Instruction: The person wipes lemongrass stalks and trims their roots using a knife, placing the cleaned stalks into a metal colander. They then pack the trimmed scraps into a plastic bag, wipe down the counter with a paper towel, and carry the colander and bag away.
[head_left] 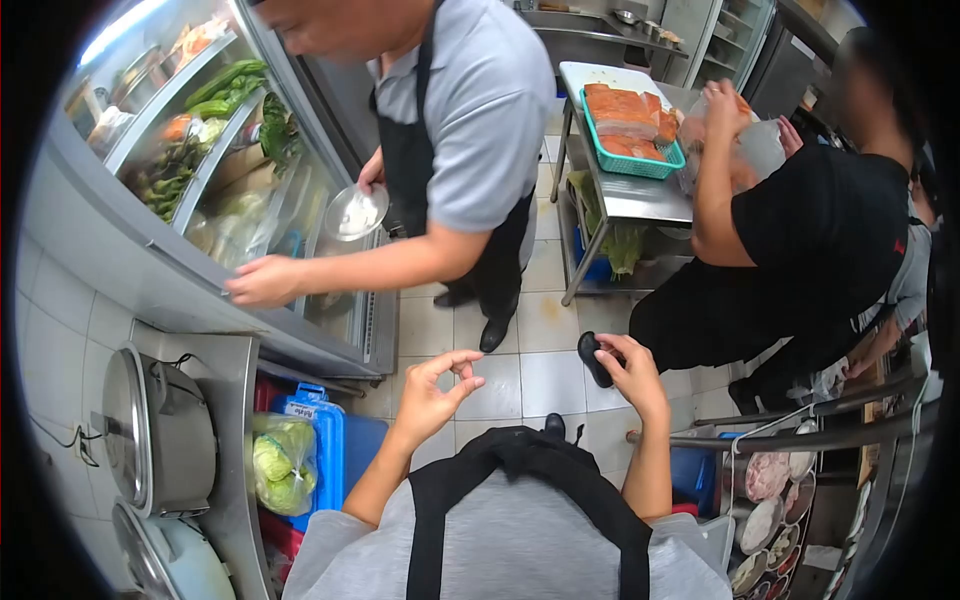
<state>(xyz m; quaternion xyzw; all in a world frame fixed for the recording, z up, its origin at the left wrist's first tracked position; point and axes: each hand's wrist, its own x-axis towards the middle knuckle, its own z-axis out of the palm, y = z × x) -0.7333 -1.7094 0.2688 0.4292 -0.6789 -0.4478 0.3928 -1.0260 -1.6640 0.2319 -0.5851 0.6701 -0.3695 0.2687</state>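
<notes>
My left hand, empty, thumb and forefinger parted, and my right hand, empty, loosely curled, fingertips apart; nearer the left, outward and below, lie one blue plastic lidded bin, one clear bag of pale-green cabbages.

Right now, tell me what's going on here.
The wearer's left hand and right hand are raised, nothing visible in either. Ahead, a grey-shirted co-worker's hand holds a round clear plastic container beside a grey metal refrigerator. At right, a black-shirted co-worker's hands are at a clear plastic bag, near orange slabs in a rectangular turquoise plastic basket.
</notes>
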